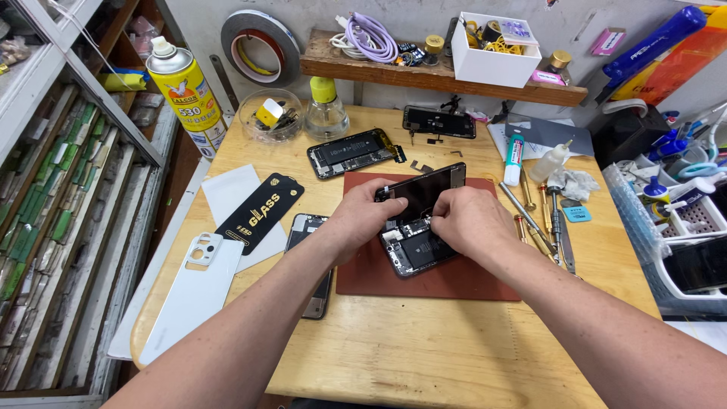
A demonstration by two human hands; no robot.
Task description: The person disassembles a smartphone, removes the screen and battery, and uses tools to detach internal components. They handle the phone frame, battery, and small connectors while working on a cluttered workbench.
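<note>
While both hands meet over the opened phone [415, 246] on the red mat [454, 280] at frame centre, the left hand [369, 216] props the lifted screen [424, 189] and the right hand [469, 221] curls, fingertips pinching inside; steady, gentle support would likely spare the connecting ribbon.

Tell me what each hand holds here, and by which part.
Both hands are on the opened phone. The left hand grips the lifted screen at its left edge; the right hand presses its fingertips inside the body, though a grasp cannot be told.
</note>
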